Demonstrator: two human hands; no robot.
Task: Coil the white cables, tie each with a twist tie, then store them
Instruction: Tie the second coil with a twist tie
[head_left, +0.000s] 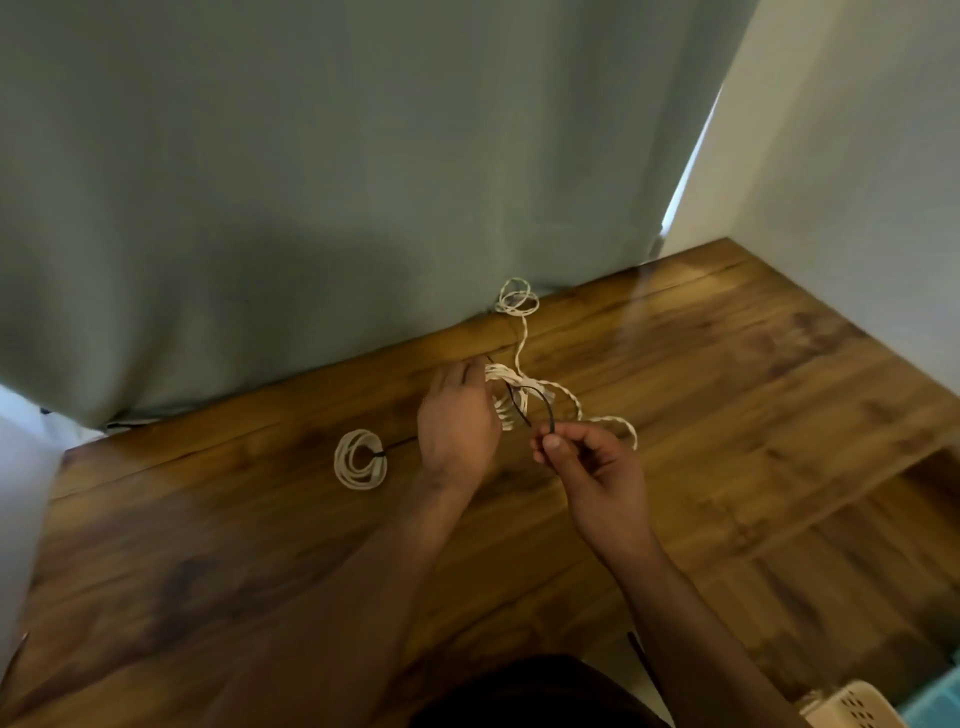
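My left hand (457, 421) grips a bunch of coiled white cable (506, 397) above the wooden table (727, 389). A thin black twist tie (545, 402) arches over the bunch, and my right hand (592, 462) pinches its near end between thumb and fingers. Loose cable trails right from the bunch and also runs back to a small loop (515, 297) by the curtain. To the left lies a finished cable coil (361, 460), flat on the table with a dark tie around it.
A grey-green curtain (311, 182) hangs along the table's far edge. A white wall (857, 156) closes the right side. A pale perforated basket (852, 706) shows at the bottom right corner. A thin dark strip (638, 652) lies near the table's front edge.
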